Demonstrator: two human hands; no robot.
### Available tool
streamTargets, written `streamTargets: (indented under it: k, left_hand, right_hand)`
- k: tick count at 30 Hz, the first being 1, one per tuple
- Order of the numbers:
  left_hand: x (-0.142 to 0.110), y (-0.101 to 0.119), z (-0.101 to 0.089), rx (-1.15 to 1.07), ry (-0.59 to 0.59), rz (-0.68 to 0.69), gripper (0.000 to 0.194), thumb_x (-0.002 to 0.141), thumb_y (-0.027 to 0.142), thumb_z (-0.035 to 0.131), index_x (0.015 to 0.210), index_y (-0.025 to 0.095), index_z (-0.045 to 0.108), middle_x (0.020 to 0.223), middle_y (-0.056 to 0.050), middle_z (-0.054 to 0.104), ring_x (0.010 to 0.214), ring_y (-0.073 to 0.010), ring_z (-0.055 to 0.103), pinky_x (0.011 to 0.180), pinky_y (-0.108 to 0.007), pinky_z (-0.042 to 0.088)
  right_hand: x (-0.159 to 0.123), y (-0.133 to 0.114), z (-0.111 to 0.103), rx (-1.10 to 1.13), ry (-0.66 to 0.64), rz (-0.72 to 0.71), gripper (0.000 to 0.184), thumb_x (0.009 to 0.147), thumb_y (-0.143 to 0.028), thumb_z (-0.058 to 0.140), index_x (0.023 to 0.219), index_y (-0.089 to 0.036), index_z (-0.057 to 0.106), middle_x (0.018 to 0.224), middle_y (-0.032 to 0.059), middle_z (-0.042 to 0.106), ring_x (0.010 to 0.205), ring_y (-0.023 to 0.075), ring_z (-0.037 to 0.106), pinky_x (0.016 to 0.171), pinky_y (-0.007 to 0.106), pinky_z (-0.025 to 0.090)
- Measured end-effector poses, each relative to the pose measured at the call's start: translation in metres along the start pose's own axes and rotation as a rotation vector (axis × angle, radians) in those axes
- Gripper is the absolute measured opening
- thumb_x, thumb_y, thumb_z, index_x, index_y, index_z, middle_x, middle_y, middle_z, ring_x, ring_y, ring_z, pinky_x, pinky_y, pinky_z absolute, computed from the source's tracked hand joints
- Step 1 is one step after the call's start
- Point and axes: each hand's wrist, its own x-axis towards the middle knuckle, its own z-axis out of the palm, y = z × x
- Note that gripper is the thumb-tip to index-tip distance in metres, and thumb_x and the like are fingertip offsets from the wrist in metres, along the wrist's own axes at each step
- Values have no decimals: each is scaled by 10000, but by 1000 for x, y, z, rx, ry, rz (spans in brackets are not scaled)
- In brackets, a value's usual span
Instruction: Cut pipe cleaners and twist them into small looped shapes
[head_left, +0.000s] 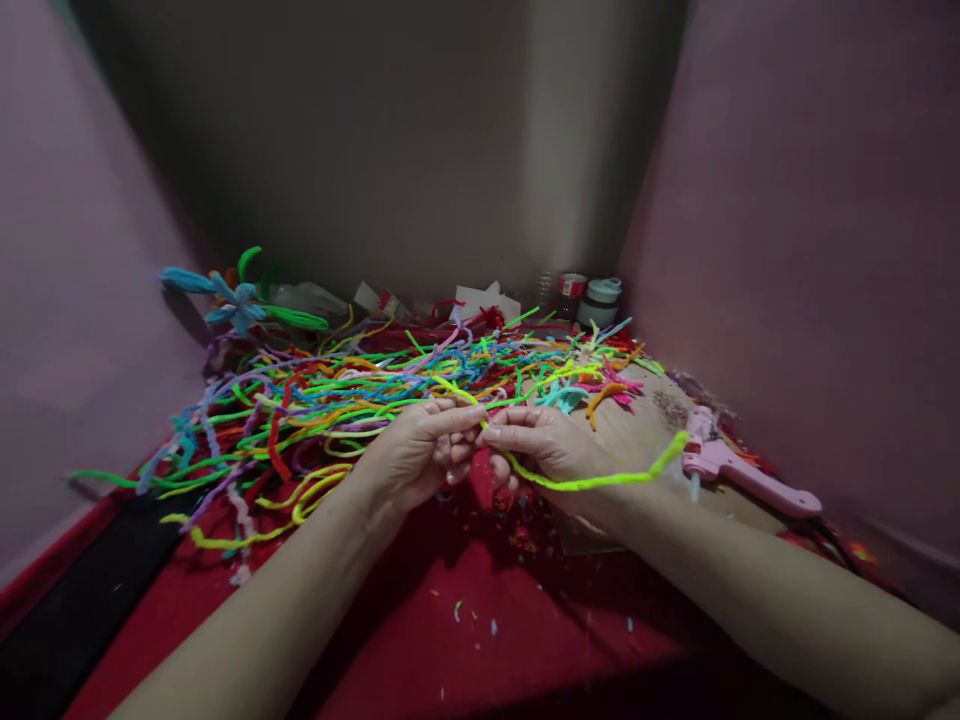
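My left hand and my right hand meet over a red cloth, fingertips touching. Both pinch a yellow-green pipe cleaner. It runs from between the fingertips, under my right hand, out to the right, where its end curls up near a pink glue gun. Another part of the same stem rises from the pinch toward the pile behind. Something red shows between my palms; I cannot make out what it is.
A big tangle of several coloured pipe cleaners covers the cloth behind my hands. A blue pipe-cleaner flower stands at the back left. Small jars and paper scraps sit at the back. Pink walls close both sides.
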Motion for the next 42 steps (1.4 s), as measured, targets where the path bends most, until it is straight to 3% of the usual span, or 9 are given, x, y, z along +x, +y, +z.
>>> streamTargets:
  k: [8,17,26,31,36,42]
  left_hand:
    - [0,0,5,-14,82,50,275,650,222,710,533,156,471,401,81,372,334,-27,315,336,-167,284]
    - [-2,-3,6,-35,50,64,301,652,226,681,513,174,419,432,90,267,364,-32,244,352,-180,266]
    - [-4,-1,7,-24,-23,-19,260,695,250,651,543,169,455,447,87,273,363,-35,223,327,-175,254]
    - [-7,-2,12,155,10,106,168,706,266,683,663,169,553,470,70,396,383,-43,334,364,-177,281]
    - [-12,-2,17,518,171,298,210,739,296,659,620,156,556,492,42,475,418,-47,387,395,-178,269]
    - [-13,-3,21,437,269,378,198,757,286,634,637,163,536,480,41,511,418,-59,433,409,-168,320]
  right_hand:
    - [-5,-1,-3,-120,109,-67,164,721,-294,650,677,-137,630,471,-27,545,388,54,436,403,192,304]
    - [-12,-5,7,-26,225,-77,85,644,-209,673,686,-137,654,447,-40,530,374,61,425,391,194,315]
    - [-16,-2,8,-8,212,-154,25,683,-187,642,689,-165,654,453,-57,522,384,50,418,410,186,327]
    - [-15,2,6,-3,201,-169,71,700,-220,646,680,-153,635,457,-47,529,384,52,437,402,179,326]
    - [-12,4,4,43,203,-159,116,692,-237,673,663,-142,614,458,-41,544,384,52,454,410,174,346]
    - [-10,6,0,52,117,-74,193,698,-285,700,640,-142,584,466,-49,531,373,45,433,389,173,318]
